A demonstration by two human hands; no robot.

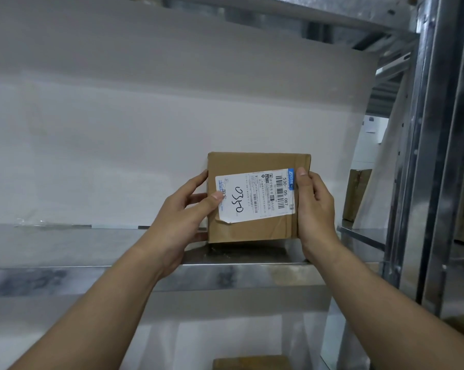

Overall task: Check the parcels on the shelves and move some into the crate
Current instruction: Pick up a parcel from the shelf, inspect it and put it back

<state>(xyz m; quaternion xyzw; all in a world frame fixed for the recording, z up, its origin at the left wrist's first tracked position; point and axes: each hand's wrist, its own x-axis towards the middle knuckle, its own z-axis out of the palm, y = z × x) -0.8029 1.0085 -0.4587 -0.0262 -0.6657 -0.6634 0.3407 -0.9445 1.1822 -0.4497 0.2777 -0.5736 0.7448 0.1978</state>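
Your left hand (182,209) and right hand (315,206) both grasp the cardboard parcel (254,231) by its side edges, thumbs pressed on its front. You hold it upright over the metal shelf (92,273); contact with the shelf unclear. White shipping label (254,196) faces you, handwritten digits on it.

A brown cardboard parcel (252,232) is held upright over the metal shelf (65,247), near its front edge and right end. Its white label (254,196), handwritten 0350, peels at one corner.
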